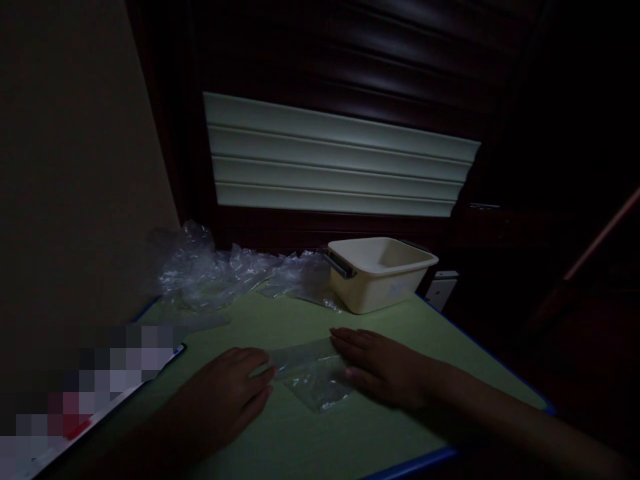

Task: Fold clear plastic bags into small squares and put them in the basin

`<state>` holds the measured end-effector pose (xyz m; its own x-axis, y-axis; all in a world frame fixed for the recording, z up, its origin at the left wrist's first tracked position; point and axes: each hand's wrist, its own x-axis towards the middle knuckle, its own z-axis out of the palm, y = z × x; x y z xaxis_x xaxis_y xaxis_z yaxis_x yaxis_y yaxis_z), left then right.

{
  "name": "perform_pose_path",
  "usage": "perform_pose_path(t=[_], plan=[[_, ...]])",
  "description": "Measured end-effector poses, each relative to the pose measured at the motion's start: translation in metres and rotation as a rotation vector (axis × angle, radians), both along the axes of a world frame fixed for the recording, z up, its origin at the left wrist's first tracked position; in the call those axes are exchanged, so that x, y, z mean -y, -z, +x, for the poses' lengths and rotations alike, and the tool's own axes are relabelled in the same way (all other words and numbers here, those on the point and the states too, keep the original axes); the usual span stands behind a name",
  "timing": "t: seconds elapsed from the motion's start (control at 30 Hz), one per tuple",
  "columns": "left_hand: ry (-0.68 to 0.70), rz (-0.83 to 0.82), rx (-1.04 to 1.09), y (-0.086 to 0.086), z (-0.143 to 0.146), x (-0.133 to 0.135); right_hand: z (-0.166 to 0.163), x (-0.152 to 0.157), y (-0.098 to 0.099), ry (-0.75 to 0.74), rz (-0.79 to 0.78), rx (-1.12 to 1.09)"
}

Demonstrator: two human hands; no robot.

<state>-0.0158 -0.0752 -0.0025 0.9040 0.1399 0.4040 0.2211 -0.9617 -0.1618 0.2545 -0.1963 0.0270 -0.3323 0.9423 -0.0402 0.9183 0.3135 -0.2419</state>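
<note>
A clear plastic bag [317, 381] lies flat on the green tabletop [280, 440] between my two hands. My left hand [227, 397] rests at the bag's left end, palm down, fingers slightly bent and apart, fingertips at its edge. Over the right end, my right hand [383, 367] lies with its fingers stretched out, touching the plastic and covering that end. Neither hand is visibly wrapped round anything. The bag has a folded-looking band along its far side and shiny creases nearer me.
A cream plastic basin [373, 290] with dark handles stands at the back right. Crumpled clear plastic bags [200, 273] are heaped along the back left. A tablet-like panel [107, 400], partly pixelated, is at the left. A blue edge [410, 463] borders the table. The room is dim.
</note>
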Motion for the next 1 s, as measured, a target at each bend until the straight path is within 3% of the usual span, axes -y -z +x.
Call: perform_pose_path(t=[0.17,0.4,0.53,0.63,0.77,0.83,1.0], plan=[[-0.019,-0.037,-0.011,-0.003,0.001,0.001,0.023,0.004,-0.001,0.082,0.027,-0.198],[-0.016,-0.257,0.044,-0.004,0.0,-0.008,0.007,-0.051,-0.004,0.208,-0.041,-0.315],[-0.017,-0.466,0.113,-0.005,0.001,-0.013,0.004,-0.062,0.002,0.225,-0.134,-0.367],[-0.109,-0.721,0.287,-0.005,0.003,-0.015,0.002,-0.059,0.008,0.21,-0.13,-0.472],[-0.378,-1.013,0.508,0.0,0.003,-0.022,-0.002,-0.054,0.015,0.188,-0.061,-0.632],[-0.427,-1.072,0.505,0.003,0.003,-0.026,-0.003,-0.053,0.018,0.179,-0.031,-0.682],[-0.378,-1.044,0.365,0.0,0.003,-0.029,-0.007,-0.052,0.023,0.143,0.002,-0.736]])
